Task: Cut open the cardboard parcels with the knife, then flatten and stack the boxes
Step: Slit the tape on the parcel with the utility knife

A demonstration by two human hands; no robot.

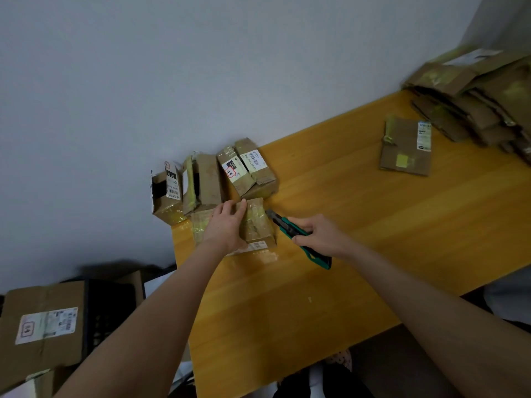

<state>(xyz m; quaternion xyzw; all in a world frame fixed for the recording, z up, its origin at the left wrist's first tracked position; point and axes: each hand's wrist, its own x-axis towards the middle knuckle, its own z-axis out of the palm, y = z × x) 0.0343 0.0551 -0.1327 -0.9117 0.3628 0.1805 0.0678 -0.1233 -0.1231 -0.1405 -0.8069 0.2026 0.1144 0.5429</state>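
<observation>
Parcel point(257, 225): taped, at table's point(359, 214) 9 o'clock end.
Left hand point(227, 226): fingers flat, pressing it steady for cutting.
Knife point(296, 234): parcel's 3 o'clock, blade just beside its edge.
Right hand point(320, 235): clenched round handle.
Waiting parcels point(247, 168): 12 o'clock.
Flattened stack point(477, 104): 2 o'clock, well apart.

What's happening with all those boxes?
A person's left hand presses a taped parcel down on the yellow table, while the right hand grips a green knife with its blade at the parcel's side. More parcels stand by the wall, and flattened boxes are piled at the table's far right.
</observation>
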